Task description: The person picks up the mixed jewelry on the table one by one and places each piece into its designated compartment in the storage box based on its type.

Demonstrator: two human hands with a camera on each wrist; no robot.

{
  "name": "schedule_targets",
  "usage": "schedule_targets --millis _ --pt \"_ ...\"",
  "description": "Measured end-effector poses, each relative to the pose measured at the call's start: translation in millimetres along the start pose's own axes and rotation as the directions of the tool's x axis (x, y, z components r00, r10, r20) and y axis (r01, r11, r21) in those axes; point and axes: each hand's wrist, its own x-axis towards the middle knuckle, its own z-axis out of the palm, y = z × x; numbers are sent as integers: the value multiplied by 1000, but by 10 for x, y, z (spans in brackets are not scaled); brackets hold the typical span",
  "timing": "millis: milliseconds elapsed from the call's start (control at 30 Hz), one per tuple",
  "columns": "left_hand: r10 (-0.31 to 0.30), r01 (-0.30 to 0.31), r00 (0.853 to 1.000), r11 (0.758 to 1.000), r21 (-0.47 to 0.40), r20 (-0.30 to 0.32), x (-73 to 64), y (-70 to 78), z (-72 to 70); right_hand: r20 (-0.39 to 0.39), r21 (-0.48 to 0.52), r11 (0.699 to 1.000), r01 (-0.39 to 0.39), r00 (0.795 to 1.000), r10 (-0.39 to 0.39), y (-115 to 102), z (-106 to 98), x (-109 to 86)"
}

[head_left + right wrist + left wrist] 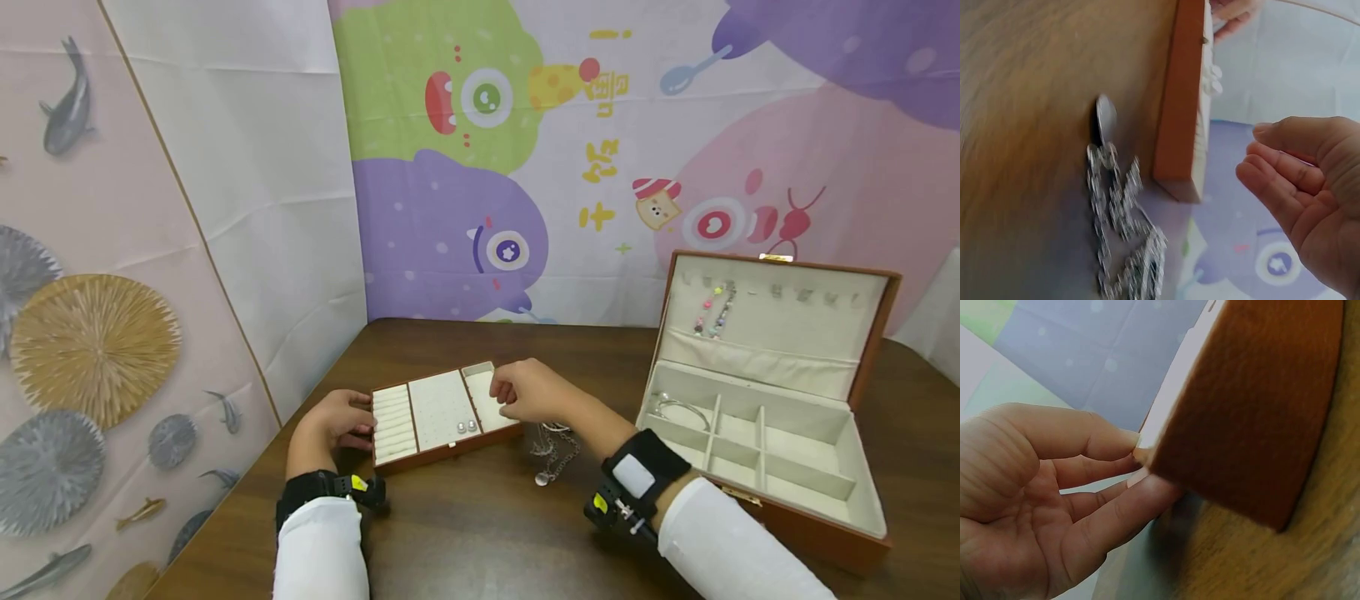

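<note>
A shallow brown jewelry tray (431, 454) with a cream lining lies on the table; it has ring rolls at the left, a flat middle panel and a narrow compartment at the right. Two pearl earrings (467, 427) sit at the front of the middle panel. My left hand (341, 421) holds the tray's left end, thumb on the top edge and fingers at its side, as the left wrist view shows. Over the right compartment hovers my right hand (534, 390), fingers loosely bent and nothing between them. Just below it, a silver chain necklace (1100, 215) with a round pendant lies beside the tray.
To the right stands a brown jewelry box (810, 527) with its lid (795, 329) raised. A silver bangle (686, 407) rests in its left compartment, and beaded strands (723, 310) hang inside the lid. Patterned cloths (450, 208) hang behind and left of the table.
</note>
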Motion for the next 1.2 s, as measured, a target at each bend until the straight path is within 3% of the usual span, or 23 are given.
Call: schedule_targets --millis 367,833,1000,1200 --pt "2 -2 1000 1000 27 5 -42 15 -2 -74 -14 997 -72 995 71 75 -321 -477" --pt "47 -39 998 986 159 -46 -73 96 7 -128 -72 993 -97 988 88 65 -336 -865" --pt "82 -64 995 962 267 -60 -131 176 13 -131 -113 992 -48 991 33 8 -374 -916" --pt "181 -157 983 914 373 -29 -175 290 23 -161 -167 986 -6 987 -21 -83 -481 -1021"
